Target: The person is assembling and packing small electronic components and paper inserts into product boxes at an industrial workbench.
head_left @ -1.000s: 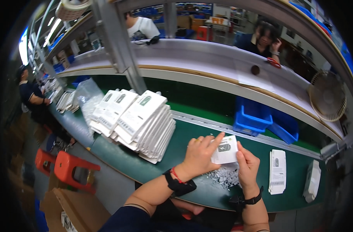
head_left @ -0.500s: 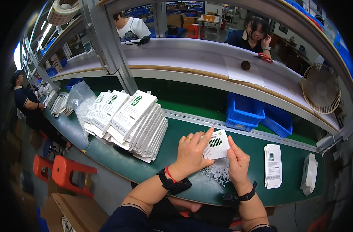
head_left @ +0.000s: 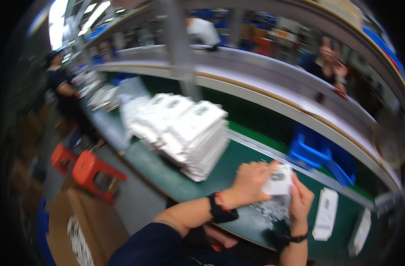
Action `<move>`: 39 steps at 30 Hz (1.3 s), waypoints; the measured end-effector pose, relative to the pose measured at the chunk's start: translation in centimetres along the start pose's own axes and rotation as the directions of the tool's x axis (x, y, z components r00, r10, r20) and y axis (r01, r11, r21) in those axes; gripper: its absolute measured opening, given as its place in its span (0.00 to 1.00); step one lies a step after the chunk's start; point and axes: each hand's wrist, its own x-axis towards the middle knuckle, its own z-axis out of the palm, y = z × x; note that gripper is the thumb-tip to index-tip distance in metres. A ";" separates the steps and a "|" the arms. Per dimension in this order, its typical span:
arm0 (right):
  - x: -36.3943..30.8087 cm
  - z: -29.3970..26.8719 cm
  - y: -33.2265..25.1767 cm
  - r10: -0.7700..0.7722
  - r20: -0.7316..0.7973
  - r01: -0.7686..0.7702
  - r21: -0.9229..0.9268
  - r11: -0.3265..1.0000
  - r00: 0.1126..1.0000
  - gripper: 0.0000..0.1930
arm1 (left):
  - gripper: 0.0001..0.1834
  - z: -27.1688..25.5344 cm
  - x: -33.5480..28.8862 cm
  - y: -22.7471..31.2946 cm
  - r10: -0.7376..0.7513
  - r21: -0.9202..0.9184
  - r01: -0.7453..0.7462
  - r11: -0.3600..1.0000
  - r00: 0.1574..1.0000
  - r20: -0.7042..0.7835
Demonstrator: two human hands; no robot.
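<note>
Between my two hands is a small white carton [head_left: 280, 181] with a green printed mark, held above the green worktop. My left hand [head_left: 249, 181] closes on its left side, with the fingers along the top edge. On the right edge, my right hand [head_left: 301, 200] grips it with thumb and fingers. Just below lies a loose heap of small white and clear pieces [head_left: 270, 209], blurred in this frame. A large stack of similar flat white cartons [head_left: 198, 133] stands to the left of my hands. Right of them is a smaller bundle of flat cartons [head_left: 326, 215].
Another white carton bundle [head_left: 360, 232] lies at the far right. Blue bins [head_left: 311, 148] sit under the raised shelf [head_left: 273, 91]. A clear plastic bag [head_left: 132, 95] leans beside the big stack. Orange stools [head_left: 96, 170] and an open cardboard box [head_left: 94, 226] stand lower left. Other people are nearby.
The whole view has swung left and tilted, so the scene sits further right and is blurred. Both hands keep hold of the carton. The person across has raised a hand.
</note>
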 end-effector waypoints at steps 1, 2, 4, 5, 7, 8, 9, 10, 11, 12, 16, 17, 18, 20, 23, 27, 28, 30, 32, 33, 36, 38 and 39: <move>-0.3 -0.4 -0.2 -0.018 -0.012 0.017 -0.079 0.997 1.000 0.16 | 0.50 0.3 0.4 0.6 -0.011 0.000 0.011 1.000 1.000 -0.005; -0.5 -0.2 -0.5 -0.013 -0.013 0.013 -0.019 1.000 1.000 0.18 | 0.50 1.1 0.3 0.4 0.010 -0.057 -0.012 0.998 0.999 -0.039; -0.9 0.5 0.4 -0.073 -0.056 0.075 0.032 0.997 0.996 0.19 | 0.50 1.7 0.2 0.9 -0.019 -0.043 0.018 0.999 0.999 -0.041; -1.2 0.8 0.4 -0.033 -0.017 0.034 0.103 0.994 0.999 0.21 | 0.50 1.9 -0.1 0.9 -0.050 -0.037 0.048 0.998 0.998 -0.038; -1.4 1.5 0.9 -0.009 0.038 0.002 0.180 0.984 0.999 0.23 | 0.50 1.9 -0.8 0.8 -0.082 -0.016 0.082 0.997 0.995 -0.049; -1.3 1.9 1.3 -0.027 0.018 0.023 0.182 0.983 0.999 0.22 | 0.50 1.9 -1.1 0.6 -0.078 -0.001 0.078 0.997 0.994 -0.074; -1.2 2.0 1.5 -0.040 -0.010 0.041 0.177 0.983 0.999 0.21 | 0.50 1.9 -1.2 0.7 -0.069 0.005 0.070 0.998 0.993 -0.094; -1.3 2.0 1.6 -0.051 -0.006 0.051 0.180 0.982 0.999 0.21 | 0.50 1.8 -1.2 0.8 -0.067 0.013 0.069 0.998 0.992 -0.104; -1.3 2.0 1.6 -0.044 -0.001 0.043 0.167 0.985 0.999 0.21 | 0.50 1.8 -1.3 0.8 -0.072 0.007 0.073 0.997 0.994 -0.081; -1.3 1.9 1.5 -0.039 0.006 0.038 0.151 0.988 0.999 0.21 | 0.50 1.8 -1.2 0.9 -0.078 0.000 0.078 0.997 0.995 -0.061; -1.3 2.7 1.5 -0.162 0.000 0.162 0.066 0.985 0.987 0.25 | 0.49 2.1 -0.5 0.3 -0.073 0.001 0.073 0.997 0.995 -0.073; -1.3 2.1 2.1 -0.131 0.080 0.122 0.106 0.987 0.988 0.27 | 0.49 2.0 -0.5 0.4 -0.092 0.001 0.092 0.996 0.996 -0.022; -1.1 2.1 2.0 -0.140 0.075 0.132 0.104 0.986 0.987 0.27 | 0.48 1.8 -0.4 0.7 -0.108 -0.005 0.108 0.994 0.994 0.034; -1.0 2.2 1.8 -0.216 0.051 0.208 0.121 0.971 0.975 0.29 | 0.48 1.2 -0.2 0.9 -0.095 0.021 0.096 0.995 0.995 -0.010; -1.1 2.4 0.2 -0.183 0.021 0.180 0.087 0.980 0.983 0.33 | 0.48 -2.0 -0.2 2.2 -0.120 0.106 0.131 0.986 0.988 -0.101; -0.5 1.5 0.3 -0.111 -0.013 0.112 0.124 0.986 0.994 0.34 | 0.47 -10.6 0.8 2.8 -0.136 0.287 0.222 0.932 0.947 -0.291; -0.4 1.4 0.6 -0.087 -0.013 0.088 0.138 0.987 0.996 0.32 | 0.47 -12.6 1.1 2.5 -0.128 0.371 0.247 0.895 0.940 -0.315; -0.3 1.3 1.6 -0.058 0.002 0.057 0.142 0.988 0.998 0.29 | 0.45 -15.2 1.8 0.2 -0.152 0.475 0.319 0.820 0.922 -0.357; -0.6 1.3 1.8 -0.025 0.017 0.022 0.145 0.989 1.000 0.26 | 0.41 -16.9 2.7 -2.6 -0.262 0.521 0.415 0.746 0.902 -0.343; -0.8 1.4 1.6 -0.037 0.031 0.033 0.121 0.992 0.999 0.23 | 0.38 -17.4 2.9 -3.6 -0.348 0.497 0.448 0.743 0.893 -0.285; -0.7 1.8 2.0 -0.036 0.036 0.032 0.118 0.992 0.999 0.19 | 0.36 -17.2 2.3 -6.3 -0.420 0.456 0.428 0.781 0.899 -0.125; -0.7 1.6 1.9 -0.046 0.017 0.046 0.043 0.998 0.999 0.17 | 0.33 -17.0 0.3 -6.2 -0.238 0.450 0.327 0.831 0.940 -0.244; -0.5 1.4 2.5 -0.047 0.011 0.046 0.038 0.998 0.999 0.17 | 0.31 -17.3 -0.5 -6.1 -0.128 0.379 0.284 0.881 0.913 -0.387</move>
